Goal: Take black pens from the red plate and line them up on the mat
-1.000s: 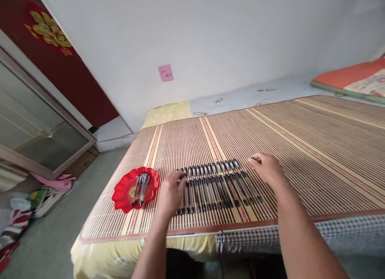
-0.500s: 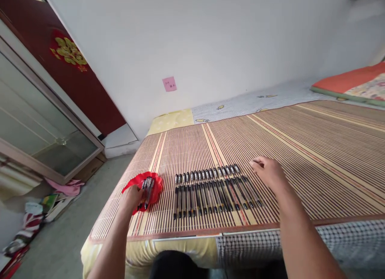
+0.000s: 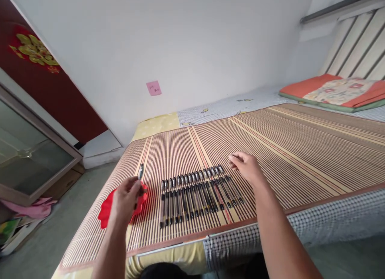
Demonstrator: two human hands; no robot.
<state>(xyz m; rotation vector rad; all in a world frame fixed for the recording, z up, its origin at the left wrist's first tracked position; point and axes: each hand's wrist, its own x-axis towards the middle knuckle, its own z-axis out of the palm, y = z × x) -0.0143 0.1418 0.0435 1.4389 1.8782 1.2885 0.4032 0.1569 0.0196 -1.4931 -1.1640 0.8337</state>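
Note:
My left hand (image 3: 128,195) is closed around a pen (image 3: 140,171), whose dark end sticks up above the fingers. That hand is over a red scalloped dish (image 3: 106,209) and hides much of its inside, so I cannot tell what lies in it. To the right, several black-capped clear pens (image 3: 192,193) lie side by side in a row on the striped bamboo mat (image 3: 255,142), caps toward the wall. Just beyond the row's right end is my right hand (image 3: 245,166), its fingers curled together with nothing visible in them.
The mat covers a bed with a checked and yellow sheet (image 3: 240,245). An orange and floral folded quilt (image 3: 333,92) lies at the far right. A pink note (image 3: 154,88) is stuck on the white wall. A glass-panelled door (image 3: 27,150) stands at left.
The left hand has lifted slightly, raising a pen out of the red dish. My view has turned right, so everything sits further left. The right hand stays near the row's right end.

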